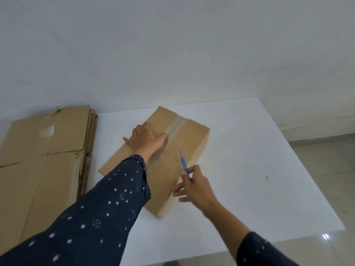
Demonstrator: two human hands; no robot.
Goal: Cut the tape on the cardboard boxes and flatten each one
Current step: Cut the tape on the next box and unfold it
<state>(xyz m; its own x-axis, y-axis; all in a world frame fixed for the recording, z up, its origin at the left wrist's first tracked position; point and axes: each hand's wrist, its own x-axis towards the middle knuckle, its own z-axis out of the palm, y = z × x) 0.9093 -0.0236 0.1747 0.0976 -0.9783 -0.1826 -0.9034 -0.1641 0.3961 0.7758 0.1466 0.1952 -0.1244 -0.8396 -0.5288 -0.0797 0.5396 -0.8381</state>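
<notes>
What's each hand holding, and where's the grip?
Right hand holds a blue cutter, grip at the near end of its handle. Left hand holds nothing; it rests flat on top of the box.

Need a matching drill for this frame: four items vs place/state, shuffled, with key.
1 taped brown cardboard box
2 blue-handled cutter
3 stack of flattened brown cardboard
4 left hand

A pinched in the right hand
B lying by the left edge of the white table
C flat on the box top
D on the white table

Pairs: 1-D, 2-A, 3-B, 4-C
</notes>
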